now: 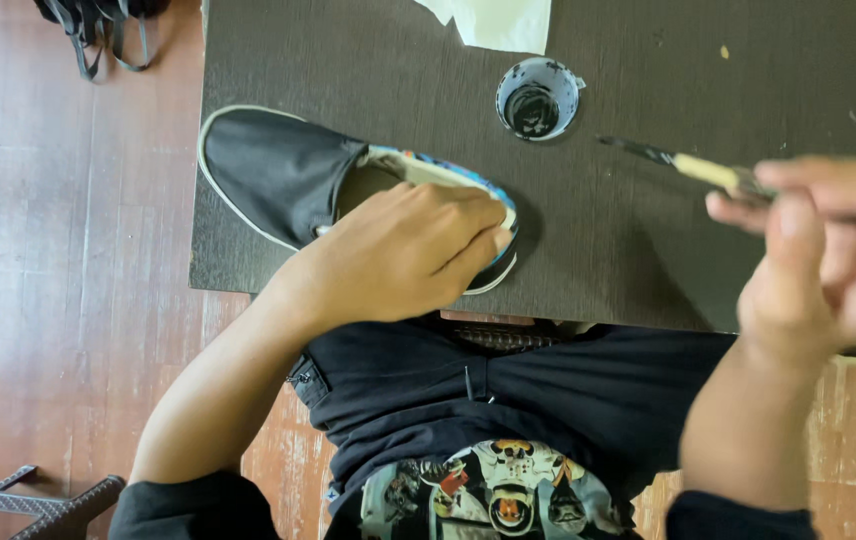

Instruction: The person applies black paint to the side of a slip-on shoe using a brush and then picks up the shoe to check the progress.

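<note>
Right hand [828,255]: nearest the lens, blurred, raised above the table's right part; fingers closed around a brush, thumb up along the handle.
Brush [683,163]: pale handle, dark bristle end pointing left toward the cup, held clear of the table, seemingly so the wet tip touches nothing.
Left hand [398,255]: palm down, fingers curled over the heel end of the shoe, gripping it; the hold looks meant to pin the shoe flat and steady.
Shoe [283,170]: slip-on, lying across the table's near-left corner, toe toward the left edge, slightly past it; toe and vamp black, pale sole rim, a patterned blue strip showing at the collar beside the fingers.
Cup [538,98]: small, white, smeared with black, dark liquid inside; stands toward the far edge, between shoe and brush, apart from both.
Paper [498,20]: pale sheet at the far edge, partly cut off by the frame.
Table [648,250]: dark wood-grain top, a few light specks on the right.
Surroundings: reddish floor; black straps [98,30] at top left; dark frame part [38,495] at bottom left.
Obstructions: the left hand hides the shoe's heel; nothing lies between brush and cup.
</note>
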